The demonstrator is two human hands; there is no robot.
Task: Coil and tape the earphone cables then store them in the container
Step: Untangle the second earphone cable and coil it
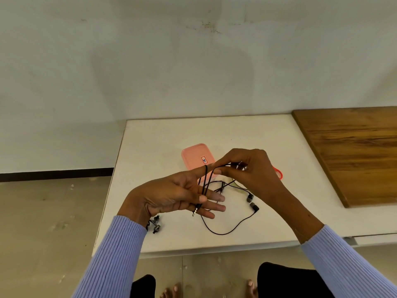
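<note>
Above the white table (163,134), thin black earphone cable (205,179) loops over the left hand (171,196)'s straight, spread fingers, thumb pinning it. Right hand (247,168) pinches the cable.

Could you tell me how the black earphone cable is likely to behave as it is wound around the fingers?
Probably floppy: the earphone cable sags in loose loops to the table. Likely light, since the right hand pinches it easily. Loops may slip off the left hand.

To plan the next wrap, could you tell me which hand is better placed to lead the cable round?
Probably the right hand: it pinches the free cable above the left hand, whose spread fingers serve as the form and whose thumb pins the plug.
</note>
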